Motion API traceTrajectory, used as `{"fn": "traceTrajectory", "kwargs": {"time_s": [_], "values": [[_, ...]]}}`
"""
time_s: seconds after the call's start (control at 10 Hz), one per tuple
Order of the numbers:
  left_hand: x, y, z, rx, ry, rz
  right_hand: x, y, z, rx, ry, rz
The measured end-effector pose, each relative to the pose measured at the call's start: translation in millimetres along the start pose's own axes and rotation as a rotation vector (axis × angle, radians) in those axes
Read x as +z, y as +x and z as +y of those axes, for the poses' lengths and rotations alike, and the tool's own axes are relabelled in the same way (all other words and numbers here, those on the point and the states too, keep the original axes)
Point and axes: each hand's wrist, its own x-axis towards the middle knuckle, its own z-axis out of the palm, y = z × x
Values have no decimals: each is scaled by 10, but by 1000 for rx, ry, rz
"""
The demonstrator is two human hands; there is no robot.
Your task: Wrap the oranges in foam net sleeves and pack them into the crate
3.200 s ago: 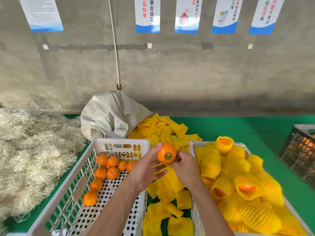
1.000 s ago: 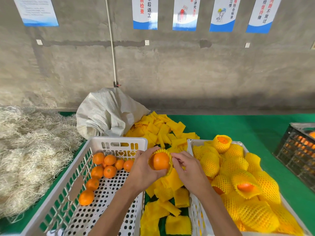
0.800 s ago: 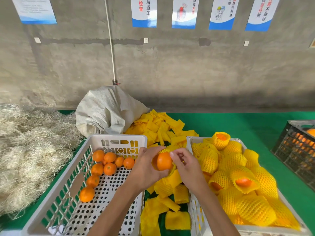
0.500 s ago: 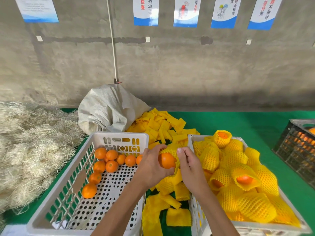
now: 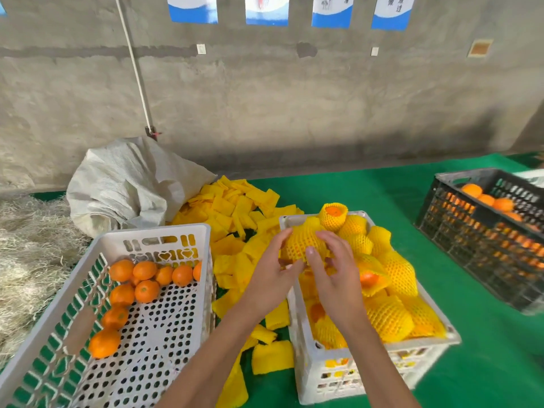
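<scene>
**Head view: one more orange sleeved, about ten bare ones left**

Head view, nearest part: a white crate on the left [image 5: 203,260] is seen with a mostly bare perforated floor. About ten unwrapped oranges [image 5: 145,290] are counted in it, gathered along its far end and left side. These are judged to be the work that is left.

Between the two white crates, loose flat foam sleeves [image 5: 272,356] are scattered on the green table cover [image 5: 485,363]. Enough sleeves for the remaining fruit seem to be at hand.

A little farther, over the near-left corner of the white crate on the right [image 5: 306,375], a wrapped orange [image 5: 300,244] is held between both hands. The fruit is almost fully covered by its yellow net. The left hand [image 5: 272,275] is curled round its left and lower side, and the right hand [image 5: 335,272] grips it from the right, thumb laid on the net. The wrapping of this piece is judged as finished, only the putting down is not yet done.

The right crate is already heaped above its rim with sleeved oranges [image 5: 388,319]. Little room is left there, so a rolling off is possible.

Farther back, a large pile of foam sleeves [image 5: 235,207] lies beside a white woven sack [image 5: 129,184]. At the far right a dark crate [image 5: 482,242] with more oranges is seen; whether these belong to the task cannot be told.
</scene>
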Motion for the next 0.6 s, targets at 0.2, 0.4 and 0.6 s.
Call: {"fn": "traceTrajectory", "kwargs": {"time_s": [0.2,0.4,0.6], "values": [[689,254,6,-59,66,-136,-557,123,235,176,-36,57],[840,344,-221,-36,477,-167,-666,236,329,174,-186,-40],[696,436,-315,-44,520,-80,-565,246,328,163,-208,-41]]}}
